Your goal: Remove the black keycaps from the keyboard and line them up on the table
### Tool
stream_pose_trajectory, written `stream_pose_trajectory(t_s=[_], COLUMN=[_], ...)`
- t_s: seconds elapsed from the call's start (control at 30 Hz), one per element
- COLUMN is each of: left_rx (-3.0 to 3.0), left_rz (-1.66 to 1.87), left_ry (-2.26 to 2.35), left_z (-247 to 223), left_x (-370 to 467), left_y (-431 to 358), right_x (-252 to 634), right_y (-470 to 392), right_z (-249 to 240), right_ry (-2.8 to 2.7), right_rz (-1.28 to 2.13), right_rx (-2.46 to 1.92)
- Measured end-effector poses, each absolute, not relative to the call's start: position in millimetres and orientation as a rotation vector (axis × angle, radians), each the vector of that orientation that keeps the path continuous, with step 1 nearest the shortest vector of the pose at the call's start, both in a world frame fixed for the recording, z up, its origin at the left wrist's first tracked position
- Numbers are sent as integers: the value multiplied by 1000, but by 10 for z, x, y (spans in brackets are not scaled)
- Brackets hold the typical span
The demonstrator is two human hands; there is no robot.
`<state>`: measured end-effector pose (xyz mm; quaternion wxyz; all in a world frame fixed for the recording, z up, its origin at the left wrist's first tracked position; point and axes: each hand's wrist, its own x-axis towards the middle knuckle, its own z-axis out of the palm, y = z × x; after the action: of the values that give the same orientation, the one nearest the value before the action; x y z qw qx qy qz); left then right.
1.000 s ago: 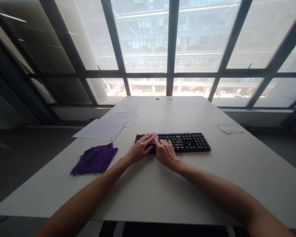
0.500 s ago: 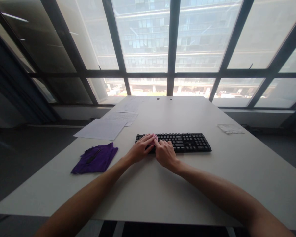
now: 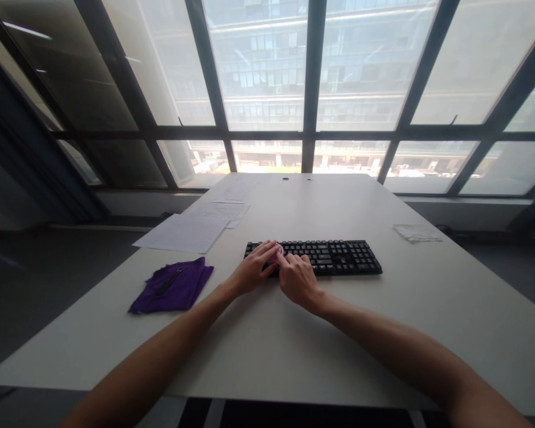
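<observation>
A black keyboard (image 3: 339,257) lies in front of me on a white table. Over its left end, my left hand (image 3: 257,266) has its fingers wrapped on a small pink thing (image 3: 277,252), rounded and with lighter streaks; most of it is hidden, so its kind is unclear. My right hand (image 3: 298,278) is closed beside it, thumb and index finger at the right edge of the pink thing, other fingers curled over the keys. To the left, a folded purple cloth (image 3: 173,300) bears a small dark slim tool (image 3: 168,282).
Several paper sheets (image 3: 182,233) lie along the table's left edge. A flat, whitish folded packet or tissue (image 3: 417,232) sits near the right edge. Large windows (image 3: 267,65) rise beyond the table's far end, with a dark curtain (image 3: 27,137) at left.
My right hand has shifted very slightly left on the pink thing. My left hand stays in about the same place, and the keyboard has not moved.
</observation>
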<state>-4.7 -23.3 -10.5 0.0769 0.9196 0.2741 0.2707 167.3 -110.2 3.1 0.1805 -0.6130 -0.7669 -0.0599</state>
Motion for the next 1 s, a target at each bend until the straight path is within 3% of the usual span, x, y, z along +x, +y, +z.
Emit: stream_pose_trajectory(t_s=[1.0], left_rx=[2736], left_rz=[928], left_ry=[879], left_z=[-47], left_x=[-45], left_y=[-243], right_x=[1911], right_y=[-881], right_z=[9], right_ry=[-2059], right_rz=[-223], right_rx=[-1709])
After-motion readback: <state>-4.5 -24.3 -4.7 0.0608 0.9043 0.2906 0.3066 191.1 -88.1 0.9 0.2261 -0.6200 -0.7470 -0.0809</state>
